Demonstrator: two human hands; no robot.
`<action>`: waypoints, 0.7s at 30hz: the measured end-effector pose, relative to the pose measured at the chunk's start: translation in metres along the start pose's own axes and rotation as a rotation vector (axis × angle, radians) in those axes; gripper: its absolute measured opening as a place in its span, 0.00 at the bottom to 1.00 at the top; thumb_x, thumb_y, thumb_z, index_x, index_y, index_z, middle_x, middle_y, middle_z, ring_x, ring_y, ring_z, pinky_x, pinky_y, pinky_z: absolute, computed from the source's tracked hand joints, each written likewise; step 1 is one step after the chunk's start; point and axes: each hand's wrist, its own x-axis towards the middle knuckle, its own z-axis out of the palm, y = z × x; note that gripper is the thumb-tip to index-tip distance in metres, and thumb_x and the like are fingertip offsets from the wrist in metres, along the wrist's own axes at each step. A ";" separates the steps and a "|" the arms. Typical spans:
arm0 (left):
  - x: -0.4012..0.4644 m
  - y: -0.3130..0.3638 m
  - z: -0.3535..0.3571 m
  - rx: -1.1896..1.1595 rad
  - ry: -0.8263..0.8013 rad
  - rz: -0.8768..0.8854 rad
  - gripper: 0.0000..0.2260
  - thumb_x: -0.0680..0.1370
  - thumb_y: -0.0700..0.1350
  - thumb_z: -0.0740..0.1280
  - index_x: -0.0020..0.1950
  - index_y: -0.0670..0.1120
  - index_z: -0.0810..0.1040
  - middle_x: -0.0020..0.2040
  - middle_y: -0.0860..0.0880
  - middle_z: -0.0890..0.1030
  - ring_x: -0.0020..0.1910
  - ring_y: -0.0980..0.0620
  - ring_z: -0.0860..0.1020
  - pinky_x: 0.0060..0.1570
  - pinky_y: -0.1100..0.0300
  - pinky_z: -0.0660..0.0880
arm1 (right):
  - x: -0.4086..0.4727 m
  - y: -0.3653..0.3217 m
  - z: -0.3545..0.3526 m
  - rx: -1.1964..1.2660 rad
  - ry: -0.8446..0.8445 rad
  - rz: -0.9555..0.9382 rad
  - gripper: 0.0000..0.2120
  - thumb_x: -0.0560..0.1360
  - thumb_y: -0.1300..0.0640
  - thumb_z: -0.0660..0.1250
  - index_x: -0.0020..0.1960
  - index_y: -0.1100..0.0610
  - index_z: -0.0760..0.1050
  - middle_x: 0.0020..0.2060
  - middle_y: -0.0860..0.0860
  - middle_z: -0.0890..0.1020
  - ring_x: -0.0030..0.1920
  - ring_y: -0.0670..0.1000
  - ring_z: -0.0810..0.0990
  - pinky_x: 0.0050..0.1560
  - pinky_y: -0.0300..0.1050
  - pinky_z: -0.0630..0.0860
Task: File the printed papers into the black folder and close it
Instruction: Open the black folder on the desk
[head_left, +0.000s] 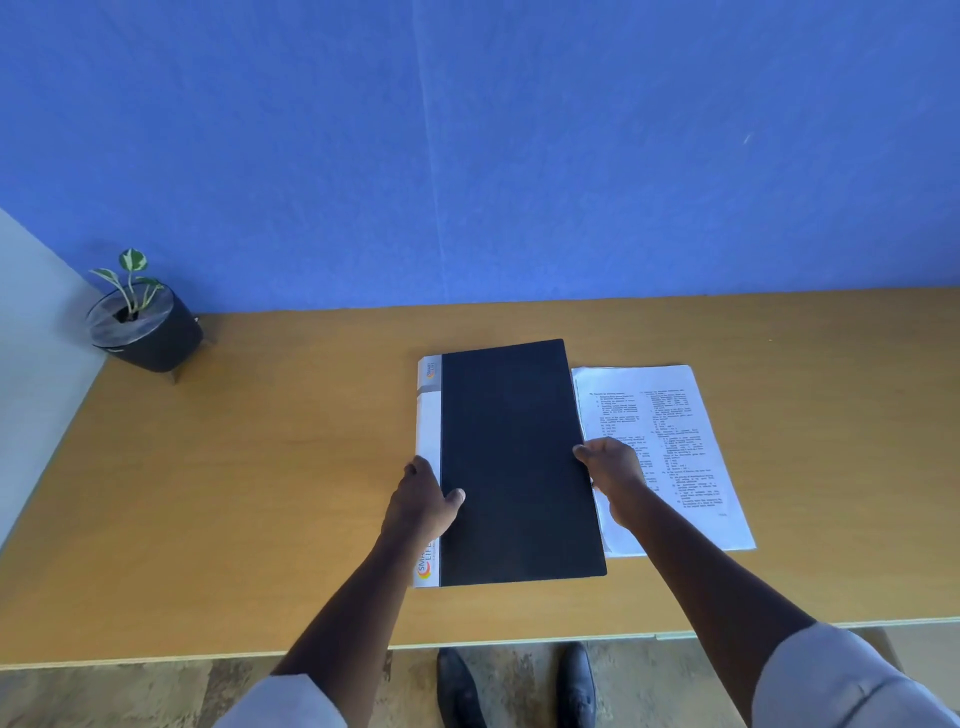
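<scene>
At the far left of the wooden table (234, 493), close to the blue wall (467, 156), stands a small plant (130, 278) in a dark round pot (148, 332). Nearer the middle lies the black folder (519, 462), closed and flat on the table, with its white spine strip (428, 431) on the left side and a coloured logo at both ends of this strip. The left hand (423, 501) grips the folder at this spine edge: the thumb lies on top of the black cover and the other fingers curl around the white strip, so the hand is clamped on the folder. The right hand (613, 467) holds the opposite, right edge of the folder, with the thumb on top at the edge; the other fingers go down beside or under the cover, and I cannot tell exactly how far. Just to the right of the folder are the printed papers (675, 441), a white stack with two columns of text, lying on the table outside the folder; its left border is touching or slightly under the folder's right edge. Below the table edge, two dark shoes (514, 686) show on the floor.
</scene>
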 end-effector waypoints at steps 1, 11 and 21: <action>0.000 0.002 -0.003 0.017 0.021 0.001 0.36 0.80 0.55 0.64 0.79 0.37 0.53 0.77 0.41 0.64 0.71 0.40 0.71 0.64 0.49 0.72 | -0.001 -0.002 0.000 0.009 0.000 -0.014 0.06 0.76 0.55 0.69 0.45 0.58 0.79 0.41 0.55 0.81 0.39 0.53 0.76 0.43 0.51 0.75; -0.004 0.070 -0.043 -0.130 0.162 0.358 0.29 0.82 0.53 0.63 0.80 0.46 0.59 0.79 0.46 0.63 0.78 0.48 0.63 0.73 0.53 0.63 | -0.037 -0.047 0.010 0.036 -0.057 -0.185 0.11 0.79 0.50 0.66 0.44 0.56 0.77 0.34 0.51 0.76 0.37 0.51 0.72 0.39 0.44 0.69; -0.026 0.117 -0.068 -0.218 0.219 0.571 0.20 0.84 0.54 0.57 0.77 0.56 0.67 0.80 0.47 0.62 0.78 0.50 0.61 0.72 0.55 0.63 | -0.084 -0.094 0.035 0.215 -0.280 -0.288 0.14 0.81 0.56 0.54 0.43 0.55 0.76 0.30 0.48 0.77 0.30 0.47 0.72 0.34 0.41 0.72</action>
